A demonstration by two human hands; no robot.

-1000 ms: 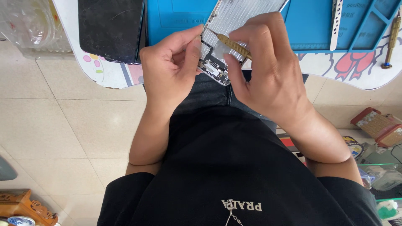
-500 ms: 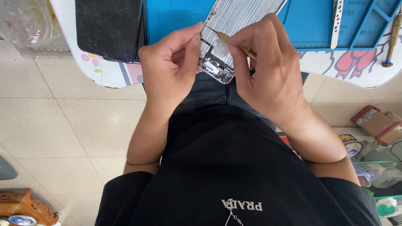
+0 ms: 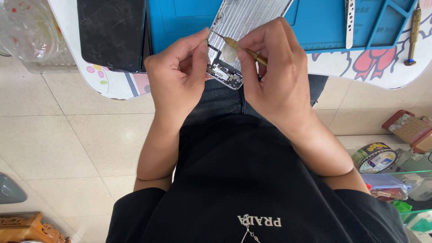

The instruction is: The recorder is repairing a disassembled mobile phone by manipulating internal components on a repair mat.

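I see the left hand [image 3: 177,74] pinching the silver phone shell [image 3: 240,24] at its near edge over the blue mat [image 3: 180,18], steadying it. The right hand [image 3: 276,72] is closed around a brass screwdriver [image 3: 245,50], tip angled onto the shell's lower end for leverage.

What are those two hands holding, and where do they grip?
The right hand pinches a brass screwdriver by its shaft. The left hand grips the opened phone shell at its lower edge.
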